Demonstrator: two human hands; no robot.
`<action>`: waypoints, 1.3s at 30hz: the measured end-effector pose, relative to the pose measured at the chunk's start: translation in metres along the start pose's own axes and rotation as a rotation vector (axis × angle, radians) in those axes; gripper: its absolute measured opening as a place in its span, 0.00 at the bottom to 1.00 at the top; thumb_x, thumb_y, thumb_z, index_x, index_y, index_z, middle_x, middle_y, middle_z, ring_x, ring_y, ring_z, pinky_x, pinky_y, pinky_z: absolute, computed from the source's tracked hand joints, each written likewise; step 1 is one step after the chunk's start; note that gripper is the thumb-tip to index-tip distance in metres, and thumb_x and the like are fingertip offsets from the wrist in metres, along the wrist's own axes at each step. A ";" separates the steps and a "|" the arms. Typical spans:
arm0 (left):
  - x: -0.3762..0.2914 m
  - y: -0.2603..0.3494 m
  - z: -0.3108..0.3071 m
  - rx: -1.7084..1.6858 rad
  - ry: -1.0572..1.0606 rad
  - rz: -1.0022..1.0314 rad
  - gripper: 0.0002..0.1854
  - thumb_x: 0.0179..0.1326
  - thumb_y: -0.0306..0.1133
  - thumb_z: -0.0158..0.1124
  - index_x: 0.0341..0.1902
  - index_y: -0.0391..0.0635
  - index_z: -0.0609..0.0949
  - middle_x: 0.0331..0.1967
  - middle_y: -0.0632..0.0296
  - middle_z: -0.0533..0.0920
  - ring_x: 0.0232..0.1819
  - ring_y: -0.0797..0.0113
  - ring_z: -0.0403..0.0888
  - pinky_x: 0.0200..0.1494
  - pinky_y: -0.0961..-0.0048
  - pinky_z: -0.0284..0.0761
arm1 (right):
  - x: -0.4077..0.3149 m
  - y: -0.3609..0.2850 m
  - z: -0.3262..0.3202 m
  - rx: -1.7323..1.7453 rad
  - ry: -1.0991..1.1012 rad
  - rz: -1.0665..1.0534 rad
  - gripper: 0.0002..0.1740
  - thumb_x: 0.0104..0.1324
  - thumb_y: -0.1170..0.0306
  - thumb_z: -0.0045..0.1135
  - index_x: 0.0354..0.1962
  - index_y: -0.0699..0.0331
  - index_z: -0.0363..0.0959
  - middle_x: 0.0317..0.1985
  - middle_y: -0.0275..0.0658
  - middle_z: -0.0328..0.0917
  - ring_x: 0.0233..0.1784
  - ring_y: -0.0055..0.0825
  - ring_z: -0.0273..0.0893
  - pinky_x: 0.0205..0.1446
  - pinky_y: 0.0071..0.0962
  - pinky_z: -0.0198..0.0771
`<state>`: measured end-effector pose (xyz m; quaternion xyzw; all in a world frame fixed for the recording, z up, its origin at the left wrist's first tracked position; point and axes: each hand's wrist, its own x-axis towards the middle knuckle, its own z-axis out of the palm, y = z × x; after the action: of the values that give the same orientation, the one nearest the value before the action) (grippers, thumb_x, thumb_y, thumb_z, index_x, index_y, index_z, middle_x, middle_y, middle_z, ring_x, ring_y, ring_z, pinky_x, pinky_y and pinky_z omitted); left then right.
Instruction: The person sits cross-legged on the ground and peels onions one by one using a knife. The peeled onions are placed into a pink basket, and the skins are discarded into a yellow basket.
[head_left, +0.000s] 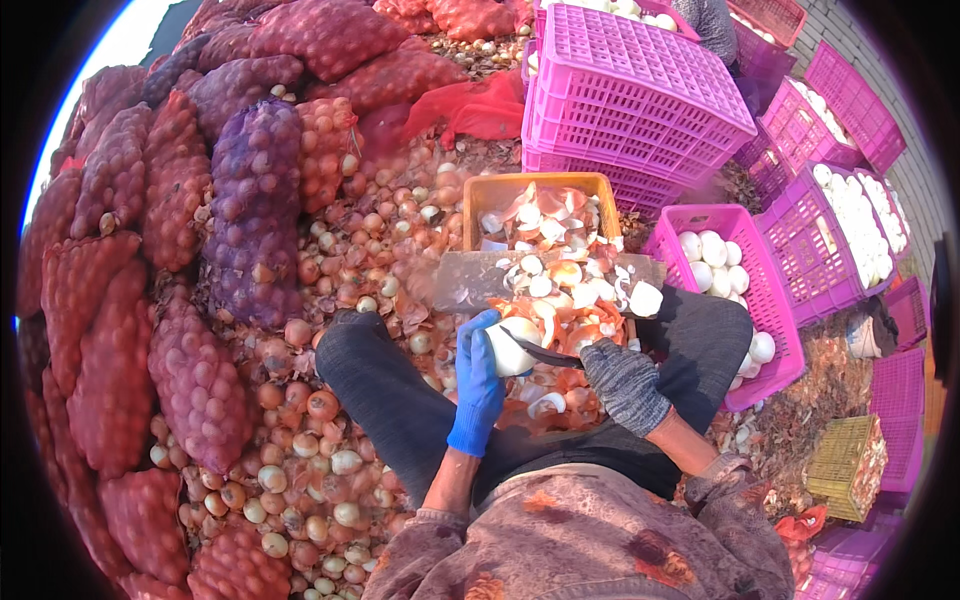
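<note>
My left hand (480, 382), in a blue glove, holds a peeled white onion (511, 352) above my lap. A grey knitted glove covers my right hand (624, 384), which is closed on a knife; its dark blade (551, 354) lies against the onion's right side. Just beyond the hands, a wooden board (469, 283) carries onion skins, cut ends and scraps. Behind the board stands an orange-yellow plastic crate (540, 181) with onion peelings in it. More skins lie between my legs, below the onion.
At my right stands a pink crate (780, 337) of peeled onions (712, 251). Stacked pink crates (637, 97) rise ahead. Unpeeled onions (322, 405) cover the ground at left, beside filled mesh sacks (255, 210). A yellow crate (836, 465) stands lower right. Part of another person (709, 26) shows at the top.
</note>
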<state>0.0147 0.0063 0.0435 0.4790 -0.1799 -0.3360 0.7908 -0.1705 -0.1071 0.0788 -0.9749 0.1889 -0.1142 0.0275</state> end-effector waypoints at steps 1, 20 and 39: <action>-0.001 -0.002 -0.001 -0.005 -0.012 -0.017 0.21 0.72 0.48 0.45 0.56 0.44 0.70 0.50 0.56 0.75 0.42 0.64 0.81 0.34 0.67 0.84 | 0.002 0.000 0.005 0.007 -0.042 0.052 0.17 0.60 0.69 0.50 0.47 0.62 0.72 0.36 0.44 0.78 0.33 0.36 0.79 0.36 0.34 0.74; -0.001 0.004 0.003 0.063 -0.240 -0.052 0.32 0.52 0.30 0.72 0.59 0.43 0.66 0.55 0.54 0.73 0.53 0.63 0.76 0.56 0.65 0.75 | 0.062 -0.007 0.016 1.683 -0.047 0.665 0.12 0.62 0.69 0.63 0.33 0.55 0.65 0.22 0.23 0.68 0.21 0.10 0.66 0.20 0.13 0.62; -0.006 -0.020 0.019 0.069 0.000 0.012 0.24 0.72 0.47 0.47 0.63 0.44 0.66 0.55 0.58 0.72 0.54 0.65 0.76 0.51 0.66 0.80 | 0.085 -0.030 0.001 1.245 0.208 0.325 0.09 0.58 0.75 0.63 0.34 0.64 0.70 0.26 0.26 0.70 0.28 0.13 0.67 0.35 0.19 0.68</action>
<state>-0.0081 -0.0081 0.0358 0.5049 -0.1941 -0.3248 0.7758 -0.0825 -0.1114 0.0985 -0.7195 0.2341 -0.2903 0.5859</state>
